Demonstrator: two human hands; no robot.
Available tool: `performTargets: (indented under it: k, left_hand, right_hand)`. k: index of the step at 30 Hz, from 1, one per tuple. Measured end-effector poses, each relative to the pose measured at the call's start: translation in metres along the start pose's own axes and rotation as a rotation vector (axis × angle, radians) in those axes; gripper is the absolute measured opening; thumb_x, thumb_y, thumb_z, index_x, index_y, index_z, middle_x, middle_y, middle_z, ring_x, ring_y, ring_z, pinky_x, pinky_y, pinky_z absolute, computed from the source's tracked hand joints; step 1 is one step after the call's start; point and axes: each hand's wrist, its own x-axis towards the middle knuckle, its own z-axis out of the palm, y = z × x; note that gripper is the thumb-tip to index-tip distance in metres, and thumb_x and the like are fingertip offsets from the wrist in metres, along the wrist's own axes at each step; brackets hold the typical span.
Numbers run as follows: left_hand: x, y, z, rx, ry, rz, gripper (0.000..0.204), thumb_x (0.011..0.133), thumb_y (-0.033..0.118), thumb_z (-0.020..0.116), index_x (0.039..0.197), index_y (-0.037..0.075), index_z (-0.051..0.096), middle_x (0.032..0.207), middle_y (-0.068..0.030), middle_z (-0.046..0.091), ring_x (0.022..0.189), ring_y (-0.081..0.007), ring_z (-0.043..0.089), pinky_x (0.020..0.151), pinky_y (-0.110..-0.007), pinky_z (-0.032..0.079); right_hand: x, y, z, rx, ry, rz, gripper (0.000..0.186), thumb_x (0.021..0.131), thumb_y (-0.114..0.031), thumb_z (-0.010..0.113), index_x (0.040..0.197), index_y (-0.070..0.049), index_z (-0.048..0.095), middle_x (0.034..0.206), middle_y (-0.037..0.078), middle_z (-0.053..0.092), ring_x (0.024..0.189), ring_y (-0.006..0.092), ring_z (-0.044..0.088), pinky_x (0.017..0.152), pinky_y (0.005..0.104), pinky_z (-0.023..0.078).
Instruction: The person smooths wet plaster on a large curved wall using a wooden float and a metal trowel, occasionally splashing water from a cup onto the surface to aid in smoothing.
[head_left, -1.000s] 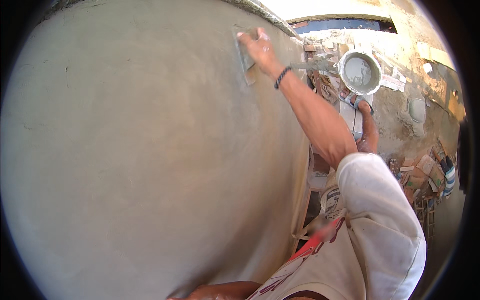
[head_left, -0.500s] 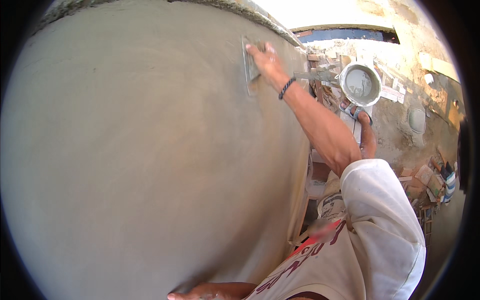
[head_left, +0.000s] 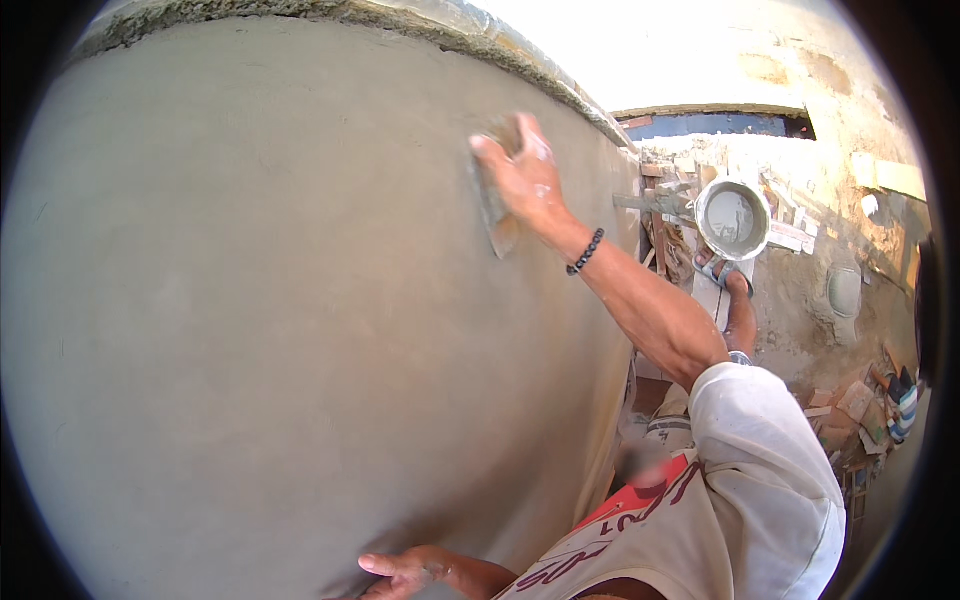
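A broad smooth wall of wet grey plaster (head_left: pixel 270 330) fills the left and middle of the view. High on it, my right hand (head_left: pixel 525 185) is closed round the grip of a plastering trowel, with a dark beaded bracelet (head_left: pixel 586 252) at the wrist. The flat blade of the plastering trowel (head_left: pixel 501 232) lies close against the plaster, and its handle is mostly hidden by my fingers. At the lower edge, my left hand (head_left: pixel 405 572) is beside the wall, thumb apart from the fingers. The picture's edge cuts off part of those fingers, and nothing shows held in them.
A round bucket (head_left: pixel 733 220) of grey mix stands right of the wall, above my sandalled foot (head_left: pixel 725 272). Wood scraps lie around it. Farther right are a pale grey container (head_left: pixel 844 290) and broken bricks (head_left: pixel 855 405). A rough ledge (head_left: pixel 440 40) borders the wall's top.
My right hand has drawn the trowel down the plaster, and the blade's tilt has changed. My left hand shows more fully at the lower edge. The whole view has shifted slightly.
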Motion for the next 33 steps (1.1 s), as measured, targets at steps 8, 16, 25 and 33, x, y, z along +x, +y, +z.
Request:
performTargets:
  k: [8, 16, 25, 33]
  left_hand:
    - [-0.002, 0.006, 0.000, -0.015, -0.034, -0.141, 0.069, 0.092, 0.040, 0.065, 0.149, 0.010, 0.040, 0.162, -0.0097, 0.024, 0.150, -0.0394, 0.005, 0.116, -0.064, 0.015]
    - [-0.002, -0.006, -0.002, -0.002, -0.009, -0.051, 0.069, 0.091, 0.044, 0.064, 0.147, 0.010, 0.043, 0.160, -0.0122, 0.026, 0.150, -0.0402, 0.009, 0.116, -0.064, 0.016]
    - [-0.008, -0.007, -0.001, 0.045, -0.020, 0.044, 0.076, 0.092, 0.050, 0.063, 0.149, 0.005, 0.039, 0.160, -0.0186, 0.024, 0.149, -0.0431, 0.009, 0.115, -0.065, 0.012]
    - [-0.002, 0.000, -0.004, 0.004, 0.001, 0.071, 0.070, 0.095, 0.044, 0.061, 0.146, 0.000, 0.041, 0.158, -0.0217, 0.027, 0.148, -0.0405, 0.017, 0.117, -0.060, 0.012]
  right_hand:
    - [0.075, 0.045, -0.032, 0.000, 0.098, 0.191, 0.080, 0.085, -0.043, 0.070, 0.140, 0.006, 0.042, 0.140, 0.025, 0.049, 0.126, 0.0313, 0.051, 0.104, 0.0376, 0.042]
    - [-0.147, -0.028, -0.009, 0.018, -0.149, -0.193, 0.056, 0.087, -0.031, 0.070, 0.125, 0.004, 0.049, 0.111, 0.025, 0.064, 0.107, 0.0402, 0.062, 0.090, 0.0466, 0.050]
    - [0.056, 0.170, -0.064, -0.038, 0.202, 0.351, 0.067, 0.084, -0.042, 0.069, 0.126, 0.007, 0.050, 0.116, 0.026, 0.065, 0.109, 0.0392, 0.063, 0.094, 0.0439, 0.050]
    - [-0.037, 0.096, -0.031, -0.048, -0.017, 0.198, 0.061, 0.085, -0.039, 0.070, 0.122, 0.005, 0.050, 0.119, 0.028, 0.062, 0.116, 0.0401, 0.059, 0.097, 0.0443, 0.047]
